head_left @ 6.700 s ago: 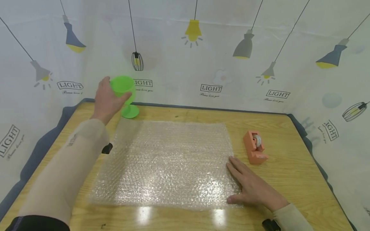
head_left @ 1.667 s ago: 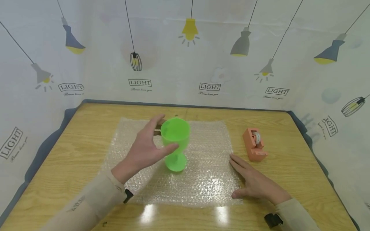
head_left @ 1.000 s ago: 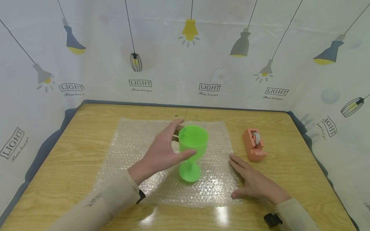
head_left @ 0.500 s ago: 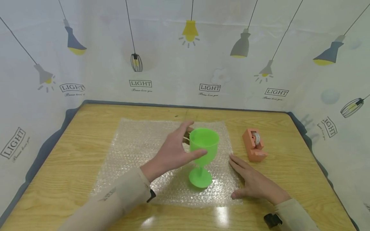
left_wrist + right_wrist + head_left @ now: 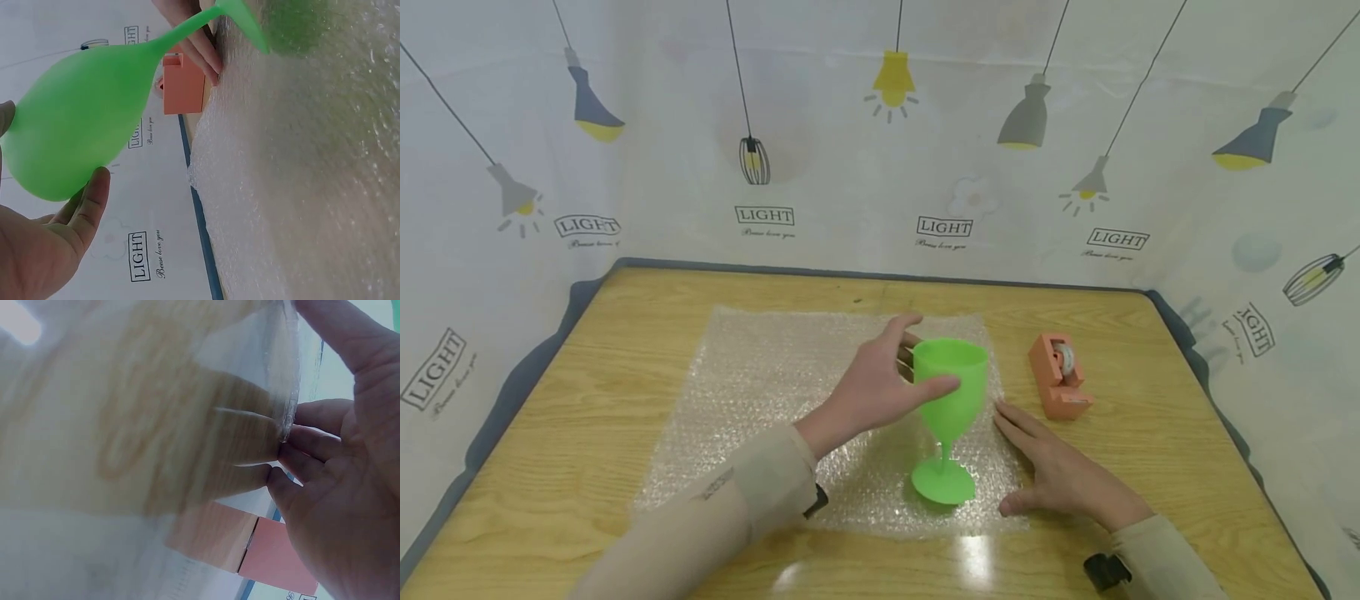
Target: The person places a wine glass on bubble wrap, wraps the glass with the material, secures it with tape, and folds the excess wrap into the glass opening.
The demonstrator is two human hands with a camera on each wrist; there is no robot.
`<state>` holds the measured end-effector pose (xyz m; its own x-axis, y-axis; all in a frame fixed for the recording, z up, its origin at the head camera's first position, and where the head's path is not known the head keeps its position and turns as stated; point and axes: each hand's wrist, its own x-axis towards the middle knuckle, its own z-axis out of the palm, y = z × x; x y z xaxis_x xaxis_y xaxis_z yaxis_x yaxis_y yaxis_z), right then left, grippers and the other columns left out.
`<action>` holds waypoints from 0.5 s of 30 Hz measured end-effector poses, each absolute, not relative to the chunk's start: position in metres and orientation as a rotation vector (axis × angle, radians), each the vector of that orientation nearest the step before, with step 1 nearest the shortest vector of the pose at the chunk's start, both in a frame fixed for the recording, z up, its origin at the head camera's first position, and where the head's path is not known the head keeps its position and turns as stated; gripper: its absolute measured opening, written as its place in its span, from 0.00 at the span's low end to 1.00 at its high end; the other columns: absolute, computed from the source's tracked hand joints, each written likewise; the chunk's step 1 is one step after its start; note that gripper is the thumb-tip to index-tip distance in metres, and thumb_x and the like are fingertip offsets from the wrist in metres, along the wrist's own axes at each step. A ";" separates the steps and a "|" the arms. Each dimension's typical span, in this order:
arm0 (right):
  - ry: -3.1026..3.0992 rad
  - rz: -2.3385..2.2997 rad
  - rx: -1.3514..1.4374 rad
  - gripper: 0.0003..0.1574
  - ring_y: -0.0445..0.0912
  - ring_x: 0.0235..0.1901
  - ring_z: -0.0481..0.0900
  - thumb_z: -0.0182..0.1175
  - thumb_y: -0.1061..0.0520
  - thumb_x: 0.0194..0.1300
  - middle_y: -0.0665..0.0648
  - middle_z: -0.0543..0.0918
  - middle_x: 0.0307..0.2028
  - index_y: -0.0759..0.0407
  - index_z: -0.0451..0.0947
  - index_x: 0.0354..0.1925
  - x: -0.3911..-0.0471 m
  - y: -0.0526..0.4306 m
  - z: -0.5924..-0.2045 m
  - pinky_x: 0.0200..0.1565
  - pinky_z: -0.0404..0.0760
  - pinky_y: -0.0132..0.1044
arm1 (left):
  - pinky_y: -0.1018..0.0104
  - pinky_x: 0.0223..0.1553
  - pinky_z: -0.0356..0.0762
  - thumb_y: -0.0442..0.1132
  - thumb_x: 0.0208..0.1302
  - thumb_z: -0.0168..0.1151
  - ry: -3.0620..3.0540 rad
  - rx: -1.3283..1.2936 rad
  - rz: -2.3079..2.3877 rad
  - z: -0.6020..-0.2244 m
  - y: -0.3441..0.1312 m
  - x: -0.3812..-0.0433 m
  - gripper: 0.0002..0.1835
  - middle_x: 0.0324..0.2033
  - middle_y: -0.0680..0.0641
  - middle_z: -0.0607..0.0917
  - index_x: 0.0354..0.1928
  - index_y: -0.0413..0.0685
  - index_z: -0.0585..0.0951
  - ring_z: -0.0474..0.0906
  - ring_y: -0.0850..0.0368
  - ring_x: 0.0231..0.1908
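My left hand [image 5: 876,387] grips a bright green plastic goblet [image 5: 955,396] by its bowl, thumb on the near side and fingers behind. The goblet tilts slightly, foot toward me, over the right part of a clear bubble wrap sheet [image 5: 775,392]. Its foot is close to the sheet in the left wrist view, where a green reflection [image 5: 294,28] shows; I cannot tell whether they touch. At the sheet's right edge rests my right hand [image 5: 1063,475], fingers extended, fingertips on the edge. The right wrist view shows those fingers [image 5: 312,440] against the table and wrap edge.
An orange tape dispenser [image 5: 1060,379] with a roll of tape stands right of the sheet, beyond my right hand. The wooden table [image 5: 1157,417] meets a lamp-printed cloth backdrop [image 5: 850,167] at the back and sides.
The left hand has carried the goblet from the table's back left, across the sheet, to its right part near me. The right hand stays almost still at the sheet's right edge.
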<state>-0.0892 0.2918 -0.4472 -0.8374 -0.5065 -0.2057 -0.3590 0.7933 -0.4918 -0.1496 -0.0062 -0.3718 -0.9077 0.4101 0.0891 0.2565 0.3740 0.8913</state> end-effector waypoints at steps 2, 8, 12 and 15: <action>2.654 -0.637 -0.662 0.78 0.67 0.78 0.49 0.74 0.27 0.47 0.64 0.47 0.82 0.64 0.52 0.80 -0.089 0.292 -0.447 0.72 0.63 0.65 | 0.64 0.45 0.85 0.60 0.59 0.75 2.479 0.569 1.545 -0.373 -0.004 -0.152 0.52 0.50 0.48 0.84 0.78 0.50 0.60 0.83 0.56 0.44; 2.655 -0.644 -0.670 0.78 0.67 0.78 0.50 0.74 0.26 0.48 0.64 0.47 0.82 0.65 0.51 0.80 -0.090 0.292 -0.447 0.71 0.64 0.65 | 0.61 0.46 0.86 0.65 0.59 0.72 2.475 0.489 1.488 -0.376 0.004 -0.155 0.53 0.53 0.45 0.84 0.79 0.51 0.59 0.83 0.54 0.47; 2.660 -0.646 -0.668 0.79 0.67 0.78 0.50 0.74 0.25 0.47 0.64 0.47 0.82 0.64 0.51 0.81 -0.090 0.292 -0.446 0.72 0.63 0.65 | 0.59 0.46 0.86 0.66 0.59 0.71 2.463 0.431 1.470 -0.378 0.009 -0.156 0.52 0.56 0.44 0.83 0.78 0.51 0.60 0.82 0.52 0.50; 2.660 -0.648 -0.662 0.79 0.67 0.78 0.50 0.74 0.25 0.47 0.64 0.47 0.82 0.64 0.51 0.81 -0.090 0.292 -0.447 0.72 0.63 0.65 | 0.56 0.47 0.86 0.67 0.59 0.70 2.458 0.389 1.455 -0.380 0.013 -0.158 0.52 0.57 0.43 0.82 0.78 0.51 0.61 0.81 0.50 0.51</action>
